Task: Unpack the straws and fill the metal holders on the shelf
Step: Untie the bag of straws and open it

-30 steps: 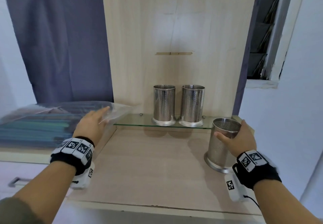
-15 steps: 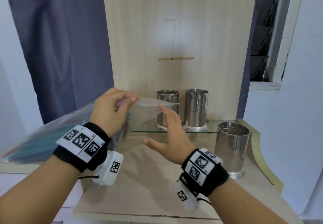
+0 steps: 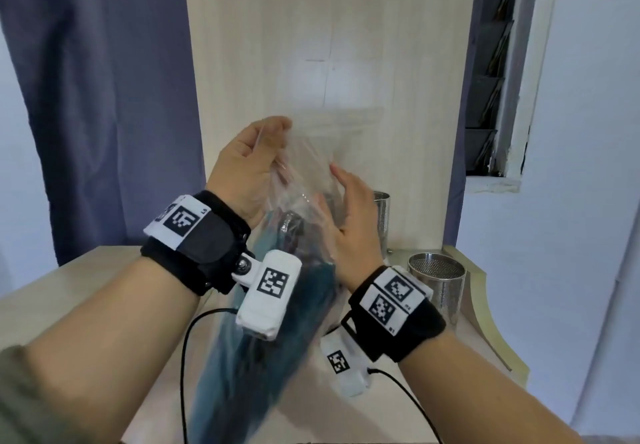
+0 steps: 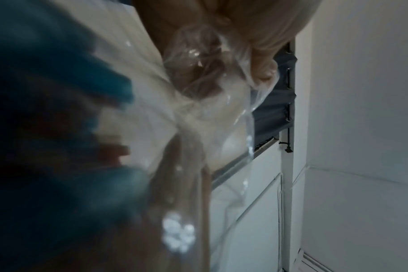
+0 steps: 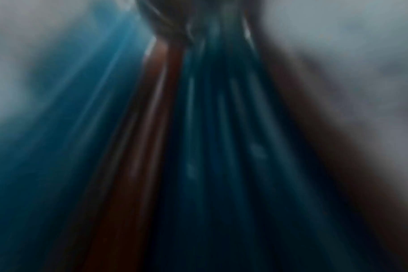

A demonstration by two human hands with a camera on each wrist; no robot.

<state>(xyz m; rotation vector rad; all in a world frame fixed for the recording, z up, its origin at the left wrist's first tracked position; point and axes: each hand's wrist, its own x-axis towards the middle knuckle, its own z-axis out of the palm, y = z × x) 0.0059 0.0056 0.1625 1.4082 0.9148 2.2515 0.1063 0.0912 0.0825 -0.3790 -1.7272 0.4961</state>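
Note:
A clear plastic bag [image 3: 313, 152] full of teal and reddish straws [image 3: 294, 308] hangs upright in front of me. My left hand [image 3: 273, 131] pinches the bag's top edge; in the left wrist view its fingers [image 4: 263, 71] bunch the crumpled plastic [image 4: 198, 73]. My right hand [image 3: 346, 208] lies with straight fingers against the bag's right side. The right wrist view shows only blurred straws [image 5: 210, 147] up close. One perforated metal holder [image 3: 437, 291] stands on the wooden surface at right. Another holder [image 3: 382, 221] shows partly behind my right hand.
A pale wooden back panel [image 3: 329, 45] rises behind the bag. The wooden counter [image 3: 86, 277] spreads left and below, with a curved raised edge [image 3: 485, 312] at right. A dark blue curtain [image 3: 104, 97] hangs at left, a white wall [image 3: 588, 201] at right.
The bag has come off the left counter and swung upright, held by my left hand. My right hand let go of the metal holder and moved to the bag's side.

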